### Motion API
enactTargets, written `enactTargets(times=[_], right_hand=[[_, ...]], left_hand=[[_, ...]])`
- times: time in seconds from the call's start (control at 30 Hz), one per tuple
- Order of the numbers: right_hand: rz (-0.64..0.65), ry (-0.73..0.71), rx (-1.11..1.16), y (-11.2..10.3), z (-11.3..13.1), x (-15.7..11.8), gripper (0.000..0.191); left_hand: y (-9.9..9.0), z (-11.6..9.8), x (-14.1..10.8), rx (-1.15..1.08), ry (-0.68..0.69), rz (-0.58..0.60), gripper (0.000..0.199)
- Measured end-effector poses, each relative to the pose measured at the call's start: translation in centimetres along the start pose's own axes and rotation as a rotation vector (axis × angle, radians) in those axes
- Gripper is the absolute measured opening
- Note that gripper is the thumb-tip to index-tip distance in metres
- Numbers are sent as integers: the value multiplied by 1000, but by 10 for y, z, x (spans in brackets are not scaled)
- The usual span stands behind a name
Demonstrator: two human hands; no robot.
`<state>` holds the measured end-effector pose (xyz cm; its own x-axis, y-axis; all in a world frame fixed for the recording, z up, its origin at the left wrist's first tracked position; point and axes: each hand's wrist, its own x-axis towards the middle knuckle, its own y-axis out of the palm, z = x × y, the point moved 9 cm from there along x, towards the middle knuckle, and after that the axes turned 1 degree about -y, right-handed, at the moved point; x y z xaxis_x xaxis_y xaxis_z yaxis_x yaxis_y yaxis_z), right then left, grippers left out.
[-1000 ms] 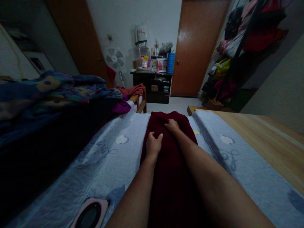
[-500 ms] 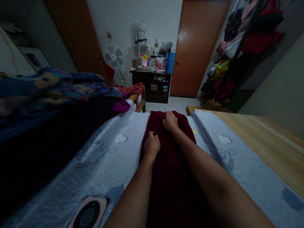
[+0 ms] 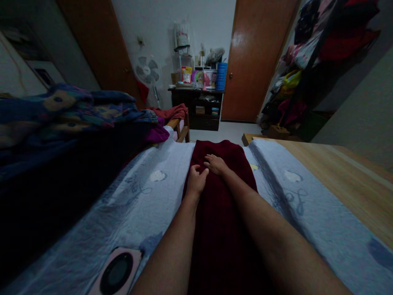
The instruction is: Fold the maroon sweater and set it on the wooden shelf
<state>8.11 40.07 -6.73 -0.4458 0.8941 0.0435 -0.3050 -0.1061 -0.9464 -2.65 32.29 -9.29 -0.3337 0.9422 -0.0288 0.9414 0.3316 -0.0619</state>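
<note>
Head view, the only one. Dim room; a person works at a bed covered with a pale blue bedspread.

Dark red cloth: laid lengthwise down the middle of the bed, its far end at the bed's far edge, its near end running into shadow at the bottom of the view. One layer or several: cannot tell.

Left hand: at the cloth's left side, short of the far end. Thumb and fingers stand apart, nothing seen between them. Pressing on the fabric or just above it: unclear.

Right hand: palm down over the cloth, fingers spread, nothing gripped. Fingertips close by the left thumb; contact uncertain.

State of things: cloth appears spread out, judging by the visible stretch, its surface mostly smooth. Far edge wavy, not squared. No fold across it visible; near end too dark to judge.

Around it: pink device with a round black face, toward the bed's near left corner. Heaped patterned clothes along the left edge. Bare wooden board beyond the bedspread's right edge.
</note>
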Motion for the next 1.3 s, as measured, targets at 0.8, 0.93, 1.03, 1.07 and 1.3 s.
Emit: enactTargets(times=[0.8, 0.93, 1.03, 1.07, 1.3], right_hand=[[-369, 418, 490, -74, -42, -140, 30], [-376, 468, 967, -61, -46, -159, 25], [-291, 496, 1285, -40, -39, -161, 19], [-234, 483, 1341, -33, -33, -159, 20], [-60, 387, 1404, -17, -15, -156, 44]], left_hand=[[10, -30, -16, -101, 13, 210, 63], [-14, -51, -18, 237, 166, -45, 45], [-14, -68, -25, 387, 295, -86, 33], [-11, -68, -25, 399, 292, -55, 32], [2, -34, -17, 14, 12, 116, 57]])
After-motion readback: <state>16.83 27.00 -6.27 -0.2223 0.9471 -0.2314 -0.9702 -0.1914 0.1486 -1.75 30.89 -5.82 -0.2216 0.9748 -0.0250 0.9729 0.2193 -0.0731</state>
